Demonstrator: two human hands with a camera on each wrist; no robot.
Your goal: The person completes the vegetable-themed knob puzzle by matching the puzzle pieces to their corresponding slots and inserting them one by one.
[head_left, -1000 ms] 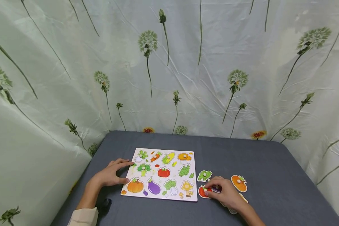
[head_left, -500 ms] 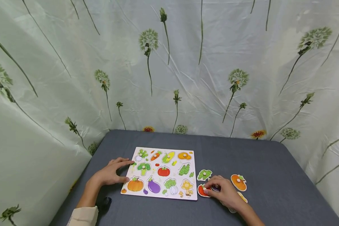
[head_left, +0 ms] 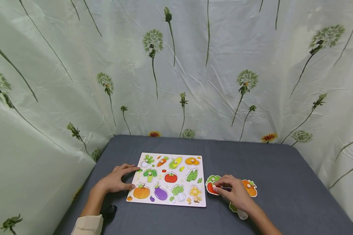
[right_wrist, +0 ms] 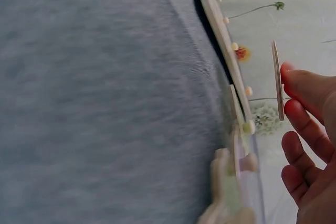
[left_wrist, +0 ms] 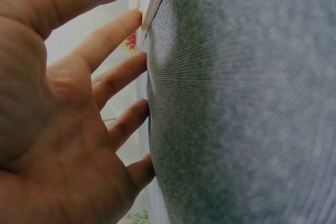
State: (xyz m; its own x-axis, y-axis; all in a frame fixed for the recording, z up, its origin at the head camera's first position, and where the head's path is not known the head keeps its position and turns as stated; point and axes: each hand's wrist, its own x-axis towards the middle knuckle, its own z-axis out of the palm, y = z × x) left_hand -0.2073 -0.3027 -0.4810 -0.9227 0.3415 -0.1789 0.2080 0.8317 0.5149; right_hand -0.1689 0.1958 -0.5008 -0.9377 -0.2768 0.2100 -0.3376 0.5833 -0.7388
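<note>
A puzzle board (head_left: 182, 178) printed with vegetables lies on the table. Knobbed turnip, carrot, corn, potato and broccoli pieces sit in its upper part. My left hand (head_left: 116, 179) rests at the board's left edge, thumb and index finger touching it, the other fingers spread in the left wrist view. Just right of the board, my right hand (head_left: 234, 193) pinches the tomato puzzle piece (head_left: 210, 188) by its knob between thumb and finger. In the right wrist view the tomato piece (right_wrist: 278, 85) appears edge-on, raised off the table. It partly covers a green leafy piece (head_left: 213, 178).
An orange pumpkin piece (head_left: 250, 187) lies beyond my right hand. A pale bok choy piece (head_left: 242, 214) is below the hand, and a dark purple piece is mostly hidden. A black object (head_left: 109, 213) lies by my left wrist. A flowered curtain (head_left: 214, 98) hangs behind the table.
My right hand has lifted the tomato piece and moved it slightly away from me, over the leafy piece. The left hand has stayed at the board's edge.
</note>
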